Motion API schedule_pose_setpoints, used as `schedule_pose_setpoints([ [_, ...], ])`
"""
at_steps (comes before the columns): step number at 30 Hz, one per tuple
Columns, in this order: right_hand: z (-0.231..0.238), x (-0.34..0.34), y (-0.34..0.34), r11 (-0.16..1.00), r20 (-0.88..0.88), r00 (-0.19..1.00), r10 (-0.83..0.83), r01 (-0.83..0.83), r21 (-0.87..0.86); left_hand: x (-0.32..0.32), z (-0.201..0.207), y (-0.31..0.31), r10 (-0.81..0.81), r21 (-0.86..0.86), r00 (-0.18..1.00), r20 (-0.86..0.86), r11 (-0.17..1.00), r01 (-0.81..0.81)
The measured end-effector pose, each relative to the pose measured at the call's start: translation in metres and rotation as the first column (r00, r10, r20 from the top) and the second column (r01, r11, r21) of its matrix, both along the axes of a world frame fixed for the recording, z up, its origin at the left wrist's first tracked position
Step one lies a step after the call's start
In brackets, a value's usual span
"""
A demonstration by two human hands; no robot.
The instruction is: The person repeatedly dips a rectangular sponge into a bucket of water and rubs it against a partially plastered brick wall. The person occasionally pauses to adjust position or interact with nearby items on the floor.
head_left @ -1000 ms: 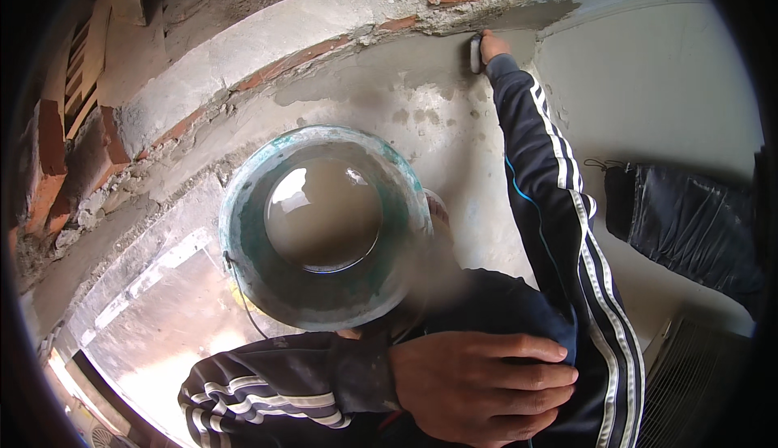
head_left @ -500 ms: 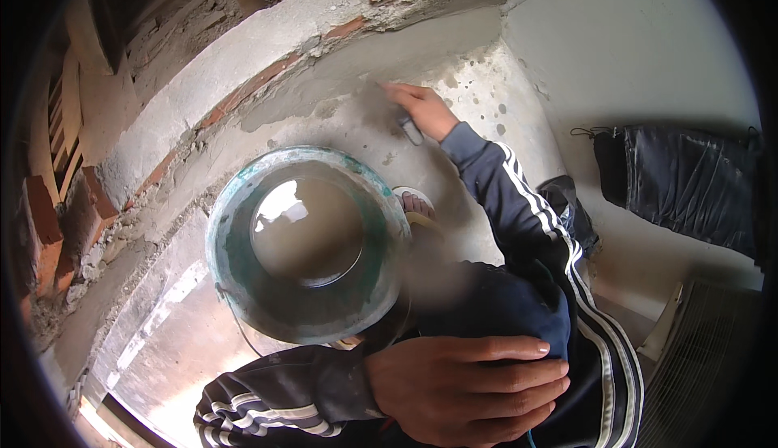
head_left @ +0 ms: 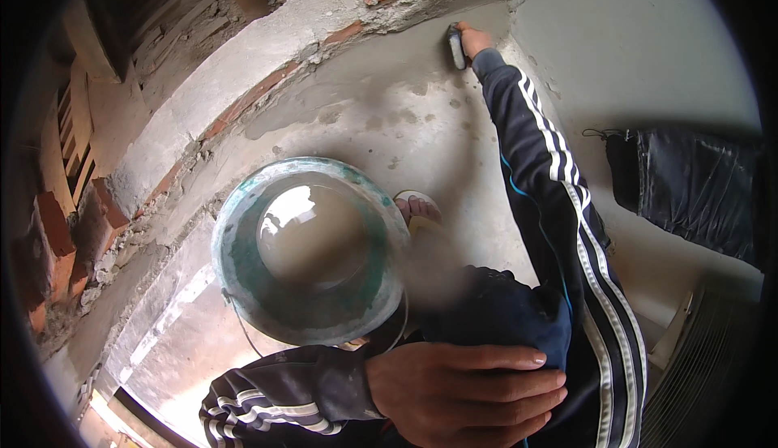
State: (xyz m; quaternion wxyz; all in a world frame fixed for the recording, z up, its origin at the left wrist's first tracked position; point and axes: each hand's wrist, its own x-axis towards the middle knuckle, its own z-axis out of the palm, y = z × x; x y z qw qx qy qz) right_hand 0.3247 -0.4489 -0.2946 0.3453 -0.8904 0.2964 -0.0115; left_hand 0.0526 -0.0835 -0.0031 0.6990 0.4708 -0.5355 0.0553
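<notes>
My right hand is stretched far out to the upper right, its fingers closed round a small dark-and-grey block-shaped tool. I cannot make out its exact kind. The tool is against the damp, smoothed cement that runs along the foot of the broken wall, close to the corner. Flat across my dark blue trouser knee lies my left hand, its fingers extended and holding nothing. Between my left arm and the wall stands a green bucket, smeared with cement, with murky water in it.
A broken ledge of plaster and red brick curves along the left. At right, a black bag rests against the pale wall, above a dark slatted panel. My sandalled foot is beside the bucket.
My right hand has moved up and to the right with the tool, towards the corner, and the arm is straighter. My left hand stays on the knee.
</notes>
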Motion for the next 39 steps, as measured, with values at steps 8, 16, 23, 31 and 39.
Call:
schedule_pose_setpoints([
  [8, 0.042, -0.099, 0.175, 0.968, -0.117, 0.964, 0.238, -0.226, 0.107, -0.004, -0.006, -0.004, -0.029, -0.058, 0.999, -0.018, 0.998, 0.027],
  [16, 0.041, -0.099, 0.120, 0.963, 0.159, 0.950, 0.269, -0.267, -0.037, -0.018, -0.006, -0.007, 0.058, -0.108, 0.996, -0.069, 0.992, -0.065],
  [23, 0.024, -0.053, 0.038, 0.983, 0.019, 1.000, 0.020, -0.016, -0.183, -0.026, -0.006, -0.006, 0.097, -0.166, 0.986, -0.137, 0.979, -0.120],
  [31, 0.058, -0.094, 0.165, 0.991, -0.109, 0.994, 0.011, 0.004, 0.137, -0.019, -0.008, -0.002, 0.054, -0.118, 0.997, -0.053, 0.991, -0.060],
  [39, 0.082, -0.138, 0.182, 0.647, 0.211, 0.977, 0.041, -0.187, 0.739, -0.005, 0.003, 0.005, -0.072, 0.007, 0.996, 0.061, 0.997, 0.071],
])
